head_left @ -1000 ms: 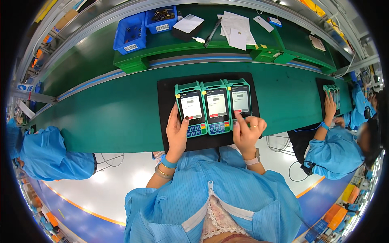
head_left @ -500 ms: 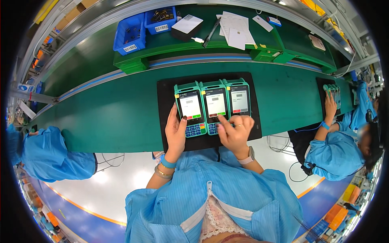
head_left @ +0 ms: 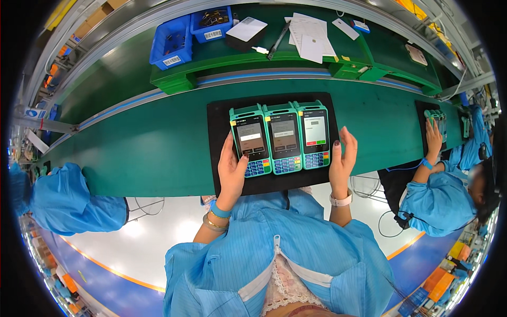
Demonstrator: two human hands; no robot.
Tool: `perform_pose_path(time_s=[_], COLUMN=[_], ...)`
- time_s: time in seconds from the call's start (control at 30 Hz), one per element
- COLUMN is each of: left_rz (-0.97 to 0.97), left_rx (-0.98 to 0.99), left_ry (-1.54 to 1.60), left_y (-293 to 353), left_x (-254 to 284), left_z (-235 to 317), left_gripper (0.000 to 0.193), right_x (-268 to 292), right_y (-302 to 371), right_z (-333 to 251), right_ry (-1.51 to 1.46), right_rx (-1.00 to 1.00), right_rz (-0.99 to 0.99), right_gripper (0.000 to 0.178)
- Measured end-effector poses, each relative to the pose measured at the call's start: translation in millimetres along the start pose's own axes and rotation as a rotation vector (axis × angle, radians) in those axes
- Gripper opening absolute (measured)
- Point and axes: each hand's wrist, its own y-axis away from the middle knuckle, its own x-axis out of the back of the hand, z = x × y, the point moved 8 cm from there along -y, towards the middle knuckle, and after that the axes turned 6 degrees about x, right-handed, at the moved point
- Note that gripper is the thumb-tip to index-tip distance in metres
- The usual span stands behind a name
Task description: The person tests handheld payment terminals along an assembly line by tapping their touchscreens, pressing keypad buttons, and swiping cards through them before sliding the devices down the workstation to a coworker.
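Three green card payment terminals lie side by side on a black mat [head_left: 222,113]. The left terminal [head_left: 254,147] and the middle terminal [head_left: 284,146] show dimmed screens with a pale box. On the right terminal [head_left: 315,129] the screen is bright, with a red and a green button. My left hand [head_left: 231,171] grips the left terminal's edge, fingers along its left side and thumb over the lower screen. Beside the right terminal, my right hand [head_left: 342,164] is open, thumb and fingers apart, holding nothing.
A green raised shelf [head_left: 232,73] runs behind the mat. On it are two blue bins [head_left: 171,42], a pen [head_left: 278,40], papers [head_left: 311,31] and a white card [head_left: 344,29]. A co-worker [head_left: 438,195] sits at the right, another person [head_left: 74,201] at the left.
My right hand has left the middle terminal's lower screen and moved right, opening its fingers. The left and middle screens have dimmed; the right one has brightened. My left hand stays on the left terminal.
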Motion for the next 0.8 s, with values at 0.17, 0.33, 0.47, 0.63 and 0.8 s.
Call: perform_pose_path(time_s=[0.17,0.33,0.47,0.63,0.8], left_rz=[-0.001,0.065,0.091,0.104,0.102], left_rx=[0.020,-0.066,-0.132,-0.086,-0.072], left_ry=[-0.009,-0.396,-0.586,-0.613,-0.716], left_y=[-1,2,6,4,3], left_x=[2,0,-10,-16,-17], left_z=[2,11,18,17,17], left_gripper=[0.071,0.080,0.090,0.095,0.103], right_x=[-34,-44,-40,-40,-41], right_y=[14,23,19,17,22], right_z=[12,16,21,22,-5], right_ry=[-0.305,-0.505,-0.425,-0.540,-0.148], right_rx=[-0.135,-0.213,-0.196,-0.224,-0.127], right_rz=[-0.128,-0.055,-0.079,-0.089,-0.283], right_gripper=[0.050,0.057,0.060,0.060,0.085])
